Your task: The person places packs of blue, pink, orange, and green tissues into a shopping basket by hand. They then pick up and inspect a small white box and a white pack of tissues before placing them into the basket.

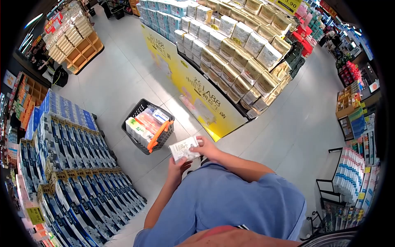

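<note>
A small white packet (184, 149) with printed lettering is held in front of my body, gripped from both ends. My left hand (177, 168) is closed on its lower left edge, thumb on top. Around its right end curl the fingers of my right hand (205, 149). What is inside the packet cannot be seen. Beyond it on the floor stands a dark grey shopping basket (139, 142) with an orange handle (158, 136). Inside the basket lie a red-and-clear package (148, 121), a green-and-white package (135, 126) and a blue-and-white one (160, 116).
Ahead rises a display of stacked white and gold packs (230, 53) behind a yellow printed board (205, 101). Rows of blue-and-white cartons (82, 144) stand on my left. A wooden stand (85, 51) is at the far left. Shelves (354, 173) line the right side.
</note>
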Motion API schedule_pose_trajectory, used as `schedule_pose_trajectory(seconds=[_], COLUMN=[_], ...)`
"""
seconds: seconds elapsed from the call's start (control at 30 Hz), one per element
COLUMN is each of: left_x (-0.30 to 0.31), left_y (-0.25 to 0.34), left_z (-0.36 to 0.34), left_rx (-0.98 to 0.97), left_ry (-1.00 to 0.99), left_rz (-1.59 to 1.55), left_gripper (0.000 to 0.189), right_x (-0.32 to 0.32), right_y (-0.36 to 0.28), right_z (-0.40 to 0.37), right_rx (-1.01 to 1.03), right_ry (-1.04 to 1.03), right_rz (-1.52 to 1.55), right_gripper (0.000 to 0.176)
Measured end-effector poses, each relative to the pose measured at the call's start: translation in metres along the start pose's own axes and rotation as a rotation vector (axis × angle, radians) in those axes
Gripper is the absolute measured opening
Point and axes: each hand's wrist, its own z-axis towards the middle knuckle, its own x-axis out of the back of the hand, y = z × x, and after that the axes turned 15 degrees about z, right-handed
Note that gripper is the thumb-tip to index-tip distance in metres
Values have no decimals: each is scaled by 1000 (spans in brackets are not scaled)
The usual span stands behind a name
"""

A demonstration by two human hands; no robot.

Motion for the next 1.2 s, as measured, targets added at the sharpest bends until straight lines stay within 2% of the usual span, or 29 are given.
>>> schedule_pose_trajectory(seconds=[0.07, 0.1, 0.13, 0.17, 0.23, 0.3, 0.33, 0.4, 0.5, 0.57, 0.63, 0.67, 0.8, 0.9, 0.97, 1.03, 1.1, 1.17, 1.2], left_x=[-9, -11, -18, -28, -47, -67, -75, -89, -105, -107, -103, -105, -110, -122, -127, -133, -130, -128, -127], left_y=[24, 31, 47, 65, 96, 127, 135, 151, 158, 161, 160, 164, 180, 206, 236, 262, 278, 310, 329], left_z=[19, 33, 41, 46, 57, 63, 65, 78, 102, 112, 130, 136, 170, 198, 219, 241, 275, 306, 325], left_rx=[-6, -3, -80, -148, -219, -264, -253, -365, -375, -333, -353, -358, -498, -542, -548, -524, -519, -444, -495], left_ry=[-79, -120, -181, -233, -305, -277, -250, -138, 10, 28, 44, -22, -110, -132, -208, -310, -306, -301, -327], left_rz=[154, 200, 188, 167, 72, 97, 89, 147, 48, 28, 396, 389, 542, 613, 820, 835, 797, 749, 692], left_gripper=[41, 40, 39, 39, 41, 44, 44, 45, 48, 50, 53, 55, 63, 65, 64, 59, 50, 48, 50], right_x=[6, 19, 16, 15, 14, 10, 9, 9, 20, 22, 28, 32, 38, 48, 52, 73, 81, 93, 100], right_y=[-46, -63, -93, -115, -153, -184, -196, -223, -249, -260, -267, -269, -275, -284, -292, -282, -287, -288, -284], right_z=[5, 17, 16, 17, 26, 38, 44, 61, 88, 95, 99, 102, 102, 108, 110, 126, 133, 141, 146], right_rx=[141, 167, 157, 270, 269, 257, 230, 248, 300, 239, 239, 261, 297, 355, 340, 409, 419, 451, 442], right_ry=[78, 80, 33, -14, -124, -159, -171, -198, -254, -260, -319, -348, -261, -292, -227, -227, -130, -42, 10], right_rz=[-72, -87, -67, -82, -4, 25, 27, -105, -238, -232, -326, -347, -460, -593, -529, -438, -425, -422, -346], right_gripper=[64, 52, 37, 32, 32, 33, 33, 34, 36, 38, 39, 41, 47, 52, 53, 66, 67, 64, 62])
